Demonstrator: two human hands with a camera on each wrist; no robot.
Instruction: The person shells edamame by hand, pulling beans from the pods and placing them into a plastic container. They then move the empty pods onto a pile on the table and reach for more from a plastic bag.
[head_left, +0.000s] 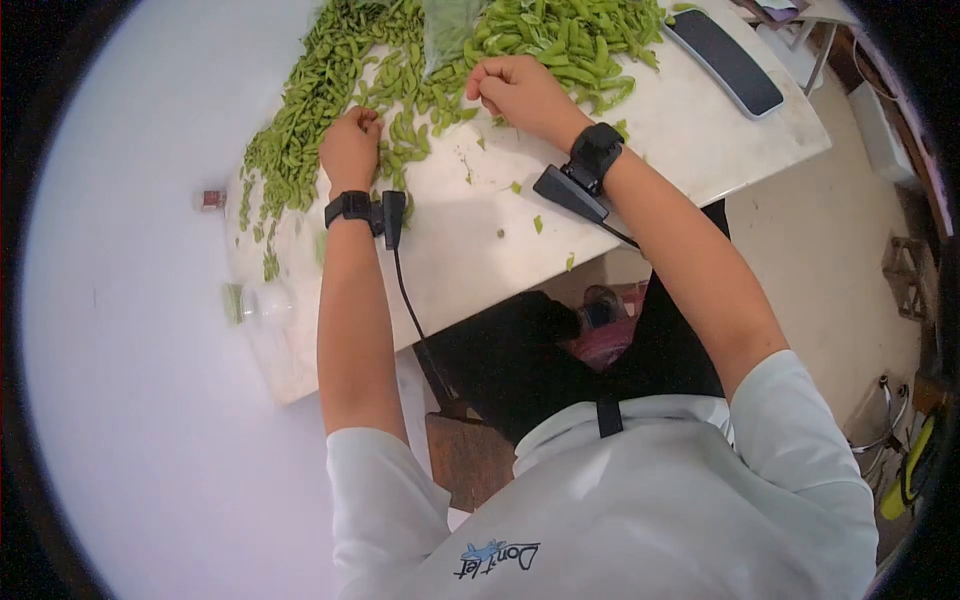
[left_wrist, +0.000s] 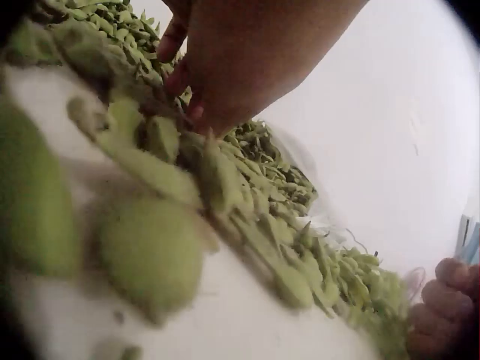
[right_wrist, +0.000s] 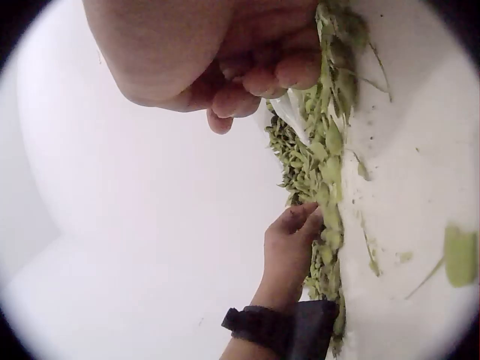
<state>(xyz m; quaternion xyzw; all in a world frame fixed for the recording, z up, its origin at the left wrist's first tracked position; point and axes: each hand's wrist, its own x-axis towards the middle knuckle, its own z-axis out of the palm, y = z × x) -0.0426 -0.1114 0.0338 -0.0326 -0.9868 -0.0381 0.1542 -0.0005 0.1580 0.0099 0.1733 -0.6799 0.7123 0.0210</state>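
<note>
Green soybean pods (head_left: 290,150) are spread over the left and far side of the white table. My left hand (head_left: 350,150) is down at these pods with its fingers bent; in the left wrist view its fingertips reach in among them, and I cannot tell whether they pinch one. To the right, my right hand (head_left: 525,95) is held over the near edge of a heap of larger, brighter pods (head_left: 590,40). Its fingers (right_wrist: 259,81) are curled toward the palm, and no pod shows in them. Both wrists wear black straps with cameras.
A clear plastic bag (head_left: 450,35) lies between the pod heaps. A dark oblong device (head_left: 725,62) with a pale rim rests at the table's far right. A clear container with a green end (head_left: 234,303) is by the left edge. Small pod scraps (head_left: 538,224) dot the near tabletop.
</note>
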